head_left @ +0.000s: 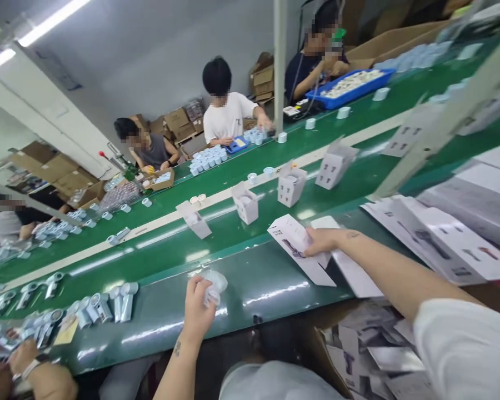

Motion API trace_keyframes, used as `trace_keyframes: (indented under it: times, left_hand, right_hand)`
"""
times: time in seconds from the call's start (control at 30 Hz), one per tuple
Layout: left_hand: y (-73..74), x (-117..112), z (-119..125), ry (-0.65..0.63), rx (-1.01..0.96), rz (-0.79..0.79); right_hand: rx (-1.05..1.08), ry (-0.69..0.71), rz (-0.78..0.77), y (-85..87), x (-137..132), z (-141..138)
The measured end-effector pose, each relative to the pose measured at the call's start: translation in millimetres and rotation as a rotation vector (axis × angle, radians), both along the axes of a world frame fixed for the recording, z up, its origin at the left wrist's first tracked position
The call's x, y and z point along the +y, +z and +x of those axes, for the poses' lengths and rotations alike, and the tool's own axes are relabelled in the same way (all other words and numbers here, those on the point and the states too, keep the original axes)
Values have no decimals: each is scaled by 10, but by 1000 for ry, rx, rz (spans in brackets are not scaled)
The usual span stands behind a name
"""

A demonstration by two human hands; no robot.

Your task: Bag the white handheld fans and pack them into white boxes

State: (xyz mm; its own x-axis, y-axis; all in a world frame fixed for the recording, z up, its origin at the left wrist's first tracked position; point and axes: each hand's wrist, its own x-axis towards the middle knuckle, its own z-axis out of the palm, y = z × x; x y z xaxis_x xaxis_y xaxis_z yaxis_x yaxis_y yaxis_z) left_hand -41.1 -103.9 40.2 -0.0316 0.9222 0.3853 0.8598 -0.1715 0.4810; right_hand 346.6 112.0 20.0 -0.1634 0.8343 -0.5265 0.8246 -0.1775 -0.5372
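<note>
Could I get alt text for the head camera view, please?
A person's right hand holds a printed white carton; the left hand holds a translucent item. Beyond, open boxes stand on a green conveyor belt, with co-workers opposite.

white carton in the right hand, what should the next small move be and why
Probably bring the left hand, with its translucent plastic piece, toward the white carton. The right hand holds the carton while the left holds the piece apart from it; nearby cartons on the green belt stand with flaps up, something pale showing inside at least one.
</note>
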Motion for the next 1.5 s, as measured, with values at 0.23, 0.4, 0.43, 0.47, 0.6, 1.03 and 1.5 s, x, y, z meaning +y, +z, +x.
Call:
trace_keyframes:
  times: [0.23, 0.4, 0.43, 0.47, 0.6, 1.03, 1.5]
  left_hand:
    - [3, -207, -604, 98, -266, -51]
    - [140, -144, -889, 185, -797, 27]
    - [196, -124, -909, 182, -931, 39]
    - [255, -102, -913, 167, -1047, 45]
    - [399, 46, -767, 32, -1239, 12]
    - [131, 514, 49, 366, -1149, -91]
    - [319, 470, -109, 455, -713, -75]
  right_hand:
    - [-22, 77, -29, 42, 105, -691]
    - [468, -132, -548, -48, -482, -1246]
    - [587, -237, -685, -87, -604, -1376]
    - [669, -331, -792, -127, -711, -1507]
    - [715, -410, -873, -256, -946, -1992]
    - [672, -189, -190, -206, -879, -1839]
    - [712, 388, 138, -131, -536, -2161]
